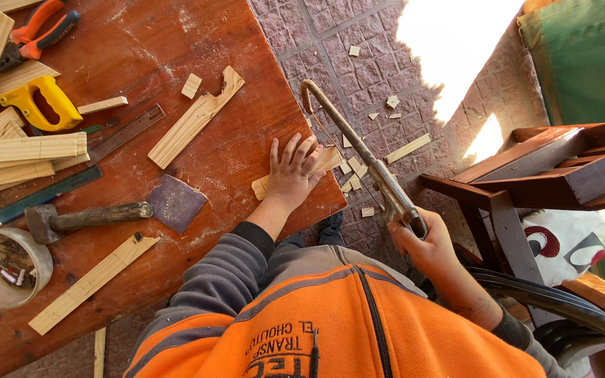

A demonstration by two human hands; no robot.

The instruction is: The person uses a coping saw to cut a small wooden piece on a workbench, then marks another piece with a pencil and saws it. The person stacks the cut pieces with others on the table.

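Hands [292,171] on strip [301,171]; saw [358,150]

Pale raw wood strip [295,176] met a tarnished metal coping saw [358,150] on a dusty, worn reddish wooden table [141,49].
At nine o'clock lay a rough wood-handled hammer [85,218], matt grey sandpaper [175,203] and a glossy yellow plastic saw handle [42,101]; rough stone paving [330,49] lay at twelve.

a single head-worn camera looks almost straight down from above the person's chest. the orange jacket [358,329] fills the bottom edge, close to the lens. the wooden table [141,49] occupies the left half; the paved floor [358,56] runs up the centre; a wooden stool [561,168] sits right. no second view exists.
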